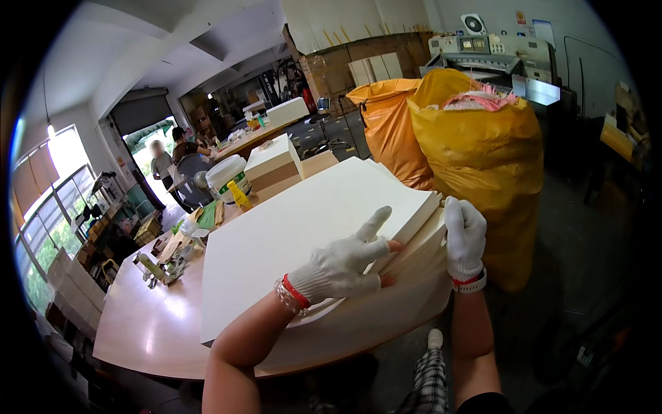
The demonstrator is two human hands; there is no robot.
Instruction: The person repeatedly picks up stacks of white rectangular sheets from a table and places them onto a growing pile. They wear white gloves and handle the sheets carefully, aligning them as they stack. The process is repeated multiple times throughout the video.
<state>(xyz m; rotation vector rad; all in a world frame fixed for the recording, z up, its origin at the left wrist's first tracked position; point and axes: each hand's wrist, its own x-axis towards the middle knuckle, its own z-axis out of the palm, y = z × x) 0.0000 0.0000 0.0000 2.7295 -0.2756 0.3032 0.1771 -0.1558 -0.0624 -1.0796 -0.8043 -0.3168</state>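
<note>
Stack of large white paper sheets point(296, 228), lying flat on a glossy, pale wood-toned table point(131, 338), close in front of the body. Along the right-hand edge, a thick, even-sided upper layer; beneath it, looser sheets point(422, 243), fanned apart and bowed.

Left hand point(338, 265), in a white knit glove with bare fingertips point(394, 246) showing, laid across the near right part of the stack: one finger stretched out over the top, others bent toward the sheet edges. Impossible to tell how much paper, if any, between the fingers. On the left wrist, a red band point(296, 291) and a clear beaded bracelet point(284, 298).

Right hand point(466, 231), also gloved in white, raised at the right corner of the stack, fingers curled in; cannot tell whether clenched on sheet ends or merely beside them. On the right wrist, a pale watch strap point(472, 284).

Beyond the stack, a white bucket point(226, 176), a yellow bottle point(240, 198) just beside it, and a white-topped block with brown sides point(272, 155). Past the right edge, two stuffed sacks: one orange point(389, 131), one mustard yellow point(476, 159) with pink shreds point(476, 99) at its mouth. Behind these, a grey industrial machine point(476, 50). Far off to the left, two people point(162, 167) near a bright doorway point(138, 145).
</note>
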